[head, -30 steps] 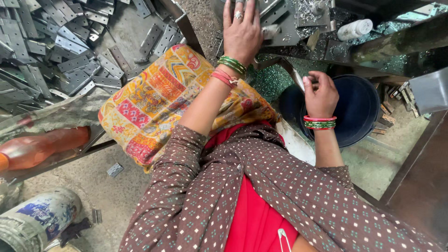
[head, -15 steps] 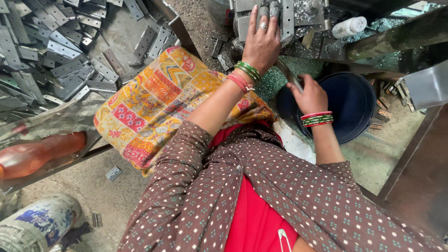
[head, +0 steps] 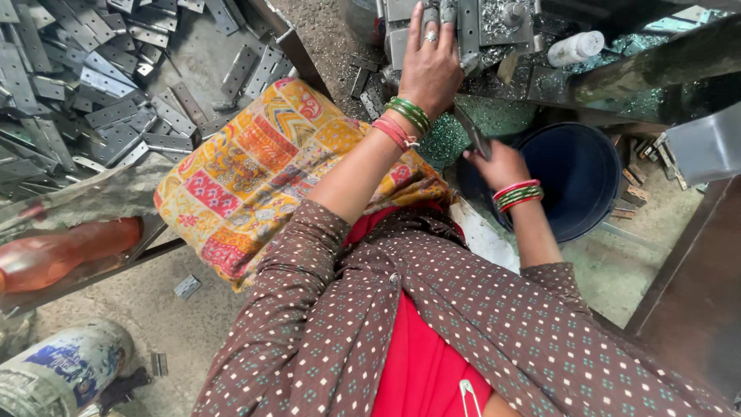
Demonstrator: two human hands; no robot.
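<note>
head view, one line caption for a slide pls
Left hand on grey metal plates at a machine, right hand holding a flat strip over a blue bucket.

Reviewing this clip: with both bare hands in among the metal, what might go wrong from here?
The left hand rests on metal parts on the machine bed, so sharp edges or a pinch could likely hurt the bare fingers. The right hand holds a dark flat metal piece above the blue bucket; it might slip. The bangles might snag.
</note>
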